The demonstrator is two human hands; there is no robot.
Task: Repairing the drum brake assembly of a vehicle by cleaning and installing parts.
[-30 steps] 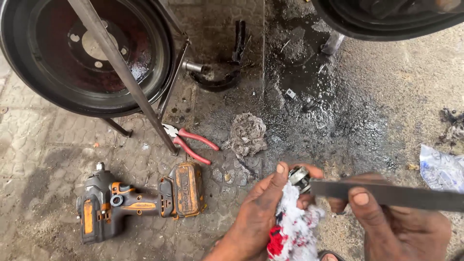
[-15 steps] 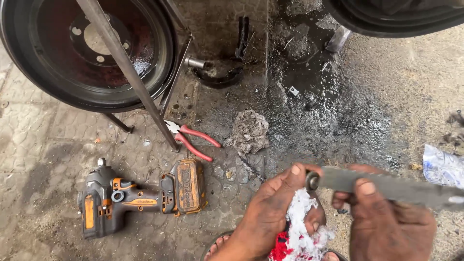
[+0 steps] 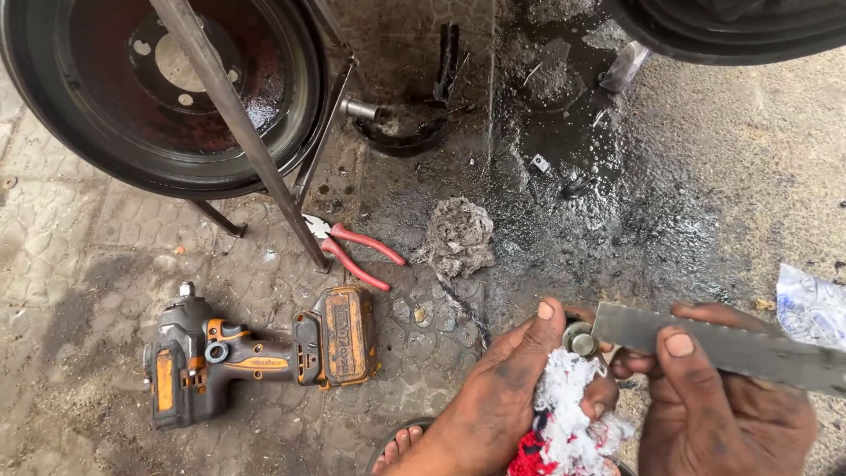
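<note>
Far to the left of the hands, a black and orange cordless impact wrench with a square battery pack [image 3: 256,357] is seen lying on its side on the grey patterned paving floor [image 3: 70,264]. Up and to the left of the hands, red-handled pliers [image 3: 352,251] lie at the foot of a thin steel stand [image 3: 256,150], behind which a large dark rusty wheel drum [image 3: 167,88] is propped. Just above the left hand, a grey, oil-soaked wad of waste cotton [image 3: 458,236] rests at the edge of a wet black oil patch [image 3: 608,211].

The left hand [image 3: 502,397] is closed around a white and red bundle of cotton rag [image 3: 564,423], with the thumb pressed up against a small round metal bearing-like part [image 3: 579,338] seated on top of the rag. The rag is judged soft and yielding, a good pad against slipping; the small part is judged hard, light and probably greasy, so it is best pinched through the rag rather than bare.

The right hand [image 3: 723,405] is clamped on a flat grey metal bar [image 3: 723,344], thumb on top and fingers beneath, its left end touching the small part. The bar is judged stiff and moderately heavy, with sharp-looking edges and an oily face; it is best gripped across its flat faces, close to the working end. The two hands are close together, almost touching. To the right of the right hand, a crumpled white and blue plastic wrapper [image 3: 811,308] lies on the ground.
</note>
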